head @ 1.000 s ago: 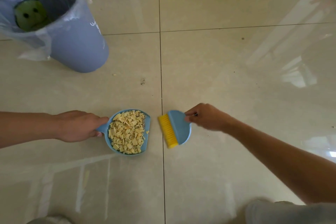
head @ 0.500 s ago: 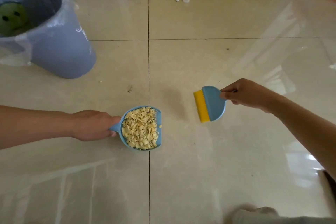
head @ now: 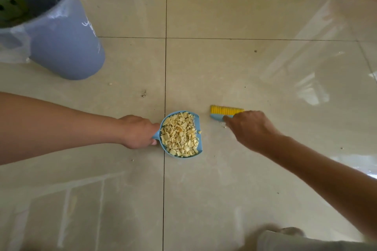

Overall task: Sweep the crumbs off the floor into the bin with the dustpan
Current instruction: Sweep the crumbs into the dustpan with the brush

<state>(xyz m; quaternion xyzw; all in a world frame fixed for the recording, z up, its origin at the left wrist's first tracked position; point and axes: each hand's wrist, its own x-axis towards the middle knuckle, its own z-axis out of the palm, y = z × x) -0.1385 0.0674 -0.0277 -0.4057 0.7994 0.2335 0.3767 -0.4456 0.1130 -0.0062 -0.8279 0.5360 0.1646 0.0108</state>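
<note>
Crumbs [head: 180,135] mostly fill the blue dustpan [head: 199,128], its handle clamped in the left hand [head: 138,131]. The right hand [head: 247,129] grips the yellow-bristled brush [head: 226,110]. Stray bits remain; the lined bin [head: 67,47] awaits emptying.

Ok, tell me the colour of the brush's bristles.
Yellow bristles, seen in the head view.

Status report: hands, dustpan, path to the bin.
Left hand grips dustpan handle, pan full of crumbs. Right hand holds brush on floor. Bin upper left, path open.
</note>
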